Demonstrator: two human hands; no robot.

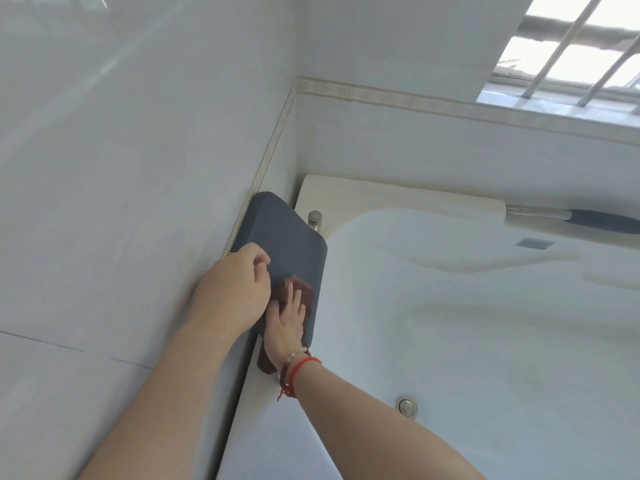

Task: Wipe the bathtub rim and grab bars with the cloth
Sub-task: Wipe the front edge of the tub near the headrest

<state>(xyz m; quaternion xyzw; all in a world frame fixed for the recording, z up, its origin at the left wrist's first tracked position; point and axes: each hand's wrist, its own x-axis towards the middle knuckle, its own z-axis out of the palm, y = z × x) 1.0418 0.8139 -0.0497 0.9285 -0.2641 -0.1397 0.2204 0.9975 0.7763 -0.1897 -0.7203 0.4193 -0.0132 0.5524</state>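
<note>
A white bathtub's cream rim (398, 192) runs along the tiled back wall. On the left rim lies a dark grey headrest cushion (284, 233). My right hand (287, 323), with a red string and a bead bracelet at the wrist, presses a maroon cloth (304, 292) flat onto the cushion with straight fingers; the cloth's tail hangs below the wrist. My left hand (232, 289) holds the cushion's wall-side edge, fingers curled over it. A grab bar (571, 216) with a chrome end and a dark grip is on the far right rim.
A short chrome post (315, 220) stands on the rim beside the cushion. A round chrome button (407, 407) sits on the tub's inner wall. Glossy white tiles (121, 168) cover the left wall. A barred window (571, 57) is at the upper right.
</note>
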